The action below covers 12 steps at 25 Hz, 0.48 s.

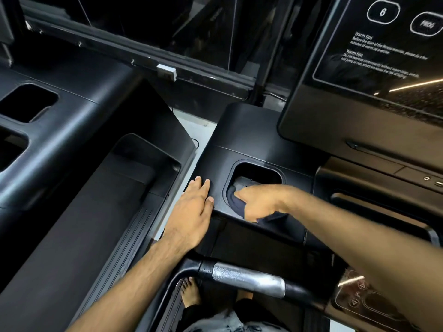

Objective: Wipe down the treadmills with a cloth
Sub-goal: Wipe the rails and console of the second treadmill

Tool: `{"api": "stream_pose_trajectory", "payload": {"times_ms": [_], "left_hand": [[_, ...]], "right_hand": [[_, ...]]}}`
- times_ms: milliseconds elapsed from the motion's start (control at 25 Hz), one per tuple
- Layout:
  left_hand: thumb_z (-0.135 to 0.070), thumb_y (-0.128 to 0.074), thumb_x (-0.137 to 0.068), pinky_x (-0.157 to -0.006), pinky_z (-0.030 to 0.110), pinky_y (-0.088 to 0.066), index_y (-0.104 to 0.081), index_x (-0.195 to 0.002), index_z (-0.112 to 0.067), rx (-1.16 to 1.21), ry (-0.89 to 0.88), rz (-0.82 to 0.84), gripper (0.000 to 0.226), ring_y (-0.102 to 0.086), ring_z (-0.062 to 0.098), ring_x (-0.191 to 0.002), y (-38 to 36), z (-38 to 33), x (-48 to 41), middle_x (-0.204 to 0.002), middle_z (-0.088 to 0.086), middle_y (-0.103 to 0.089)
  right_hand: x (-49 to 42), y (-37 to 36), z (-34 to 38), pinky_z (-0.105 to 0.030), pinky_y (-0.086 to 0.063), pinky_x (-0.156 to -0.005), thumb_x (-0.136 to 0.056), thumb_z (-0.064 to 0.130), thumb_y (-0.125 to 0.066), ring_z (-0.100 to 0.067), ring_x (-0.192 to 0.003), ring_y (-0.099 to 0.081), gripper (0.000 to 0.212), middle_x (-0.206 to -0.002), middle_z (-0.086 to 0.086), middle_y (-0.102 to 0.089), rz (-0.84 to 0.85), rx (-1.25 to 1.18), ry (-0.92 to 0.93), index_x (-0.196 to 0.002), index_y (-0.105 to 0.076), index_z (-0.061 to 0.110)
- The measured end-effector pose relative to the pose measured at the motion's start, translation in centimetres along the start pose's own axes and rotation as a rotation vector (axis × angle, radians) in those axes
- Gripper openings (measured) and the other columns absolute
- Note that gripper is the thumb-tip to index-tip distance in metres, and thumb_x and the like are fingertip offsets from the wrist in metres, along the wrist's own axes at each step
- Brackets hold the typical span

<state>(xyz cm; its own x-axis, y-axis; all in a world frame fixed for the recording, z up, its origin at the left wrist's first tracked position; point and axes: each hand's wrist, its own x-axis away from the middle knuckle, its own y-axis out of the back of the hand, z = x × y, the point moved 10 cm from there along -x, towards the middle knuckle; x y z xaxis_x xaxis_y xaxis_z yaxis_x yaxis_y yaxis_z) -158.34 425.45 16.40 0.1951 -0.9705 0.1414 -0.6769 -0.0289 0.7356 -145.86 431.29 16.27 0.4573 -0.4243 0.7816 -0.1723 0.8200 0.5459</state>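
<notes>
you are looking down at the black console of a treadmill [259, 137], standing on its deck with your bare feet visible at the bottom of the view. your right hand [261, 202] reaches across to a rounded cup holder recess [256, 174] set into the left side of the console. that hand grips a dark cloth [236, 200], fingers curled around it, with the cloth bunched at the near rim of the recess and partly dipping inside; a fold of it also shows under your palm. your left hand [191, 212] lies flat on the console's left edge, just beside the recess, fingers straight and close together, pressing on the plastic and holding nothing.

above and to the right, the glossy display panel [374, 68] shows the numeral 6 in an outlined button, another button beside it with blurred lettering, and 2 blocks of white text headed "warm tips". below your arms, a handlebar [249, 280] with a silver metal grip section crosses the view.

to your left stands a second treadmill [72, 164], also black, with its own recesses and its belt running toward the lower left. a strip of pale floor [191, 130] shows between the 2 machines.
</notes>
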Motion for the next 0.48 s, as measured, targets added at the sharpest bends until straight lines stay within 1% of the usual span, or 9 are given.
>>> {"api": "stream_pose_trajectory", "payload": {"times_ms": [40, 80, 120, 200, 240, 280, 360, 440, 480], "left_hand": [[-0.027, -0.034, -0.105, -0.117, 0.02, -0.002, -0.022, -0.153, -0.017, -0.017, 0.0, 0.008, 0.051, -0.007, 0.013, -0.15, -0.1, -0.1, -0.1, -0.162, 0.004, -0.011], [-0.027, -0.034, -0.105, -0.118, 0.02, -0.001, -0.022, -0.153, -0.016, -0.031, -0.004, 0.016, 0.051, -0.006, 0.014, -0.15, -0.2, -0.1, -0.1, -0.162, 0.005, -0.011], [-0.027, -0.033, -0.105, -0.118, 0.021, -0.001, -0.021, -0.153, -0.016, -0.04, -0.012, 0.023, 0.051, -0.006, 0.014, -0.15, -0.2, -0.1, -0.1, -0.163, 0.006, -0.01], [-0.028, -0.033, -0.105, -0.117, 0.02, 0.0, -0.021, -0.154, -0.017, -0.039, -0.026, 0.03, 0.052, -0.005, 0.014, -0.15, -0.2, 0.0, 0.0, -0.162, 0.006, -0.01], [-0.028, -0.033, -0.105, -0.117, 0.02, 0.0, -0.021, -0.154, -0.017, -0.032, -0.03, 0.026, 0.052, -0.005, 0.014, -0.15, -0.2, 0.0, 0.0, -0.162, 0.005, -0.011], [-0.028, -0.033, -0.105, -0.116, 0.019, 0.0, -0.021, -0.154, -0.017, -0.031, -0.029, 0.015, 0.052, -0.005, 0.014, -0.15, -0.1, 0.0, 0.0, -0.162, 0.005, -0.011], [-0.029, -0.033, -0.105, -0.116, 0.021, 0.0, -0.022, -0.154, -0.018, -0.048, -0.027, -0.001, 0.052, -0.006, 0.015, -0.15, -0.2, -0.1, 0.1, -0.163, 0.005, -0.011], [-0.029, -0.033, -0.105, -0.117, 0.022, -0.001, -0.023, -0.154, -0.019, -0.053, -0.032, -0.013, 0.051, -0.006, 0.015, -0.15, -0.3, -0.1, 0.1, -0.162, 0.005, -0.012], [-0.03, -0.033, -0.104, -0.118, 0.022, -0.002, -0.024, -0.153, -0.019, -0.047, -0.037, -0.019, 0.051, -0.008, 0.014, -0.15, -0.2, -0.1, 0.1, -0.162, 0.004, -0.014]], "right_hand": [[0.4, -0.2, 0.2, -0.022, -0.041, -0.049, -0.074, -0.002, -0.054, -0.019, -0.058, -0.058, 0.021, -0.072, -0.005, -0.061, 0.056, 0.253, 0.053, -0.09, -0.057, 0.012], [0.6, -0.5, -0.1, -0.024, -0.045, -0.055, -0.079, 0.001, -0.053, -0.022, -0.07, -0.063, 0.027, -0.084, -0.005, -0.065, 0.105, 0.516, 0.095, -0.102, -0.059, 0.012], [0.5, -0.5, -0.7, -0.029, -0.049, -0.07, -0.084, 0.006, -0.051, -0.026, -0.088, -0.066, 0.031, -0.1, -0.005, -0.067, 0.105, 0.789, 0.139, -0.113, -0.059, 0.014], [0.7, 0.0, -1.2, -0.039, -0.043, -0.098, -0.092, 0.014, -0.049, -0.027, -0.12, -0.058, 0.035, -0.125, -0.002, -0.063, -0.049, 1.278, 0.351, -0.126, -0.057, 0.019], [1.1, 0.2, -1.1, -0.04, -0.039, -0.105, -0.093, 0.015, -0.05, -0.027, -0.128, -0.053, 0.038, -0.132, -0.001, -0.06, -0.169, 1.437, 0.502, -0.13, -0.057, 0.02], [1.7, 0.4, -0.5, -0.042, -0.037, -0.11, -0.092, 0.015, -0.053, -0.027, -0.133, -0.05, 0.041, -0.136, -0.002, -0.06, -0.278, 1.512, 0.669, -0.133, -0.058, 0.02], [2.1, 0.1, 0.7, -0.046, -0.034, -0.116, -0.09, 0.009, -0.057, -0.029, -0.135, -0.049, 0.041, -0.137, -0.006, -0.06, -0.353, 1.571, 0.912, -0.13, -0.061, 0.014], [0.6, -1.3, 1.5, -0.045, -0.03, -0.118, -0.092, 0.005, -0.048, -0.029, -0.134, -0.049, 0.033, -0.13, -0.009, -0.063, -0.282, 1.702, 1.048, -0.118, -0.066, 0.011], [-0.2, -2.0, 1.6, -0.043, -0.03, -0.118, -0.092, 0.005, -0.043, -0.027, -0.134, -0.048, 0.034, -0.13, -0.008, -0.063, -0.229, 1.763, 1.085, -0.118, -0.066, 0.011]]}}
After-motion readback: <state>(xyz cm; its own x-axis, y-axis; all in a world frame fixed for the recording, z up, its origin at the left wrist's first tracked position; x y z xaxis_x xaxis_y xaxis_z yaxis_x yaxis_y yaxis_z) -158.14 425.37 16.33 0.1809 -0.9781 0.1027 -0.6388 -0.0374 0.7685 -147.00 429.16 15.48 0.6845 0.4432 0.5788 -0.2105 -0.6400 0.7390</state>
